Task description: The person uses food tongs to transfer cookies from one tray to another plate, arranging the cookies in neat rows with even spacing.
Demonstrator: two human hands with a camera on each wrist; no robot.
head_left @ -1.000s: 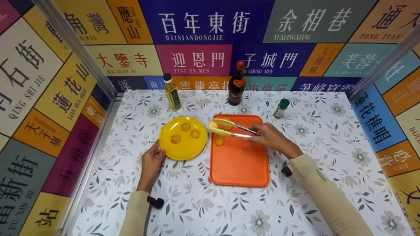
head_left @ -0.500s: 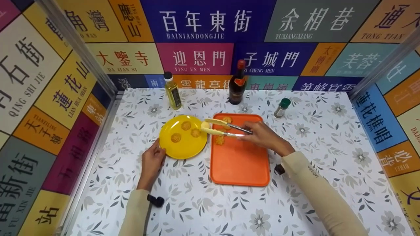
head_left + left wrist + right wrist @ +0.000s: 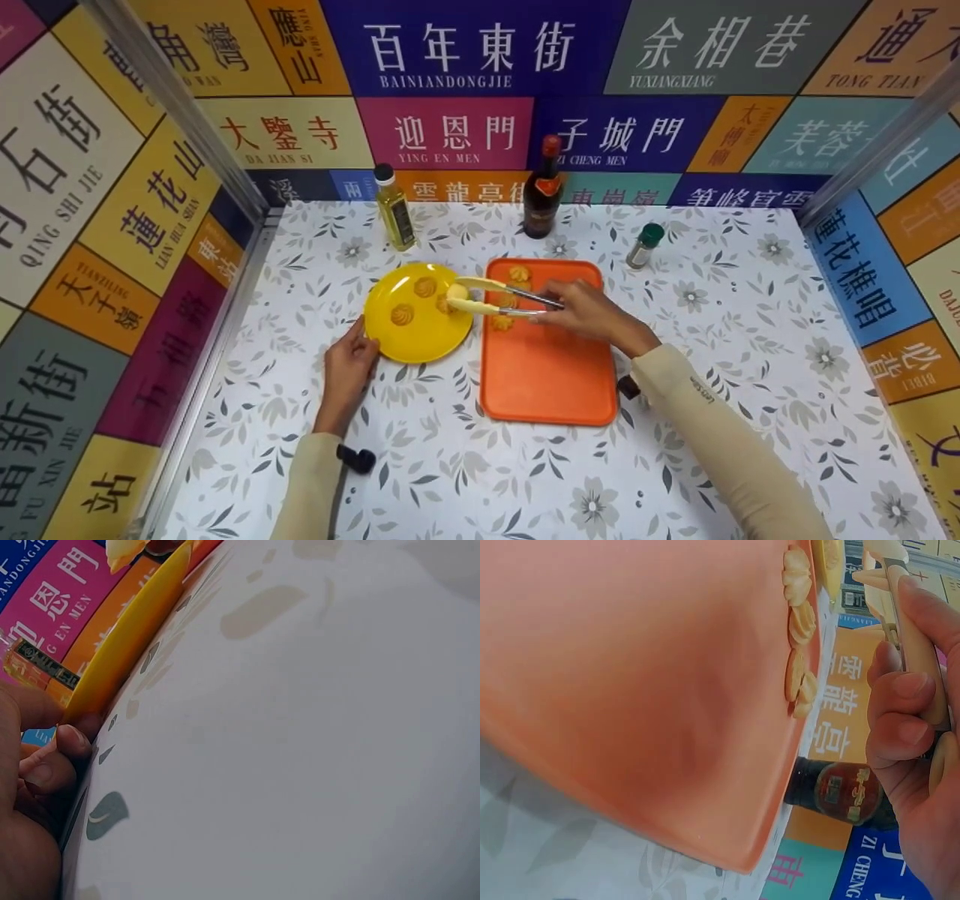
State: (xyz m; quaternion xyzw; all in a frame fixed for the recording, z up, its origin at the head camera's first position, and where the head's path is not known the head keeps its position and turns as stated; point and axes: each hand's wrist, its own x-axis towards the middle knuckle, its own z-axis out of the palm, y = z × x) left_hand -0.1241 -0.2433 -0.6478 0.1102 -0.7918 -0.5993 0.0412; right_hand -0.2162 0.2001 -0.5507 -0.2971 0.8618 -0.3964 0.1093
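The left hand (image 3: 351, 361) pinches the plate (image 3: 416, 345) while the right hand (image 3: 589, 309) grips tongs (image 3: 484, 283), apparently to place a cookie (image 3: 457, 292), which wants gentle lowering.

Plate (image 3: 424, 341) left of tray (image 3: 549, 375), cookies (image 3: 402, 314) on both, bottles (image 3: 541, 206) behind

1. From here I see the right hand (image 3: 915, 791) gripping the tongs (image 3: 919, 649).
2. Cookies (image 3: 802, 622) line one edge of the orange tray (image 3: 630, 652).
3. Beyond that edge, towards the tray's corner: a dark bottle (image 3: 844, 791); further along, the yellow plate (image 3: 826, 586).
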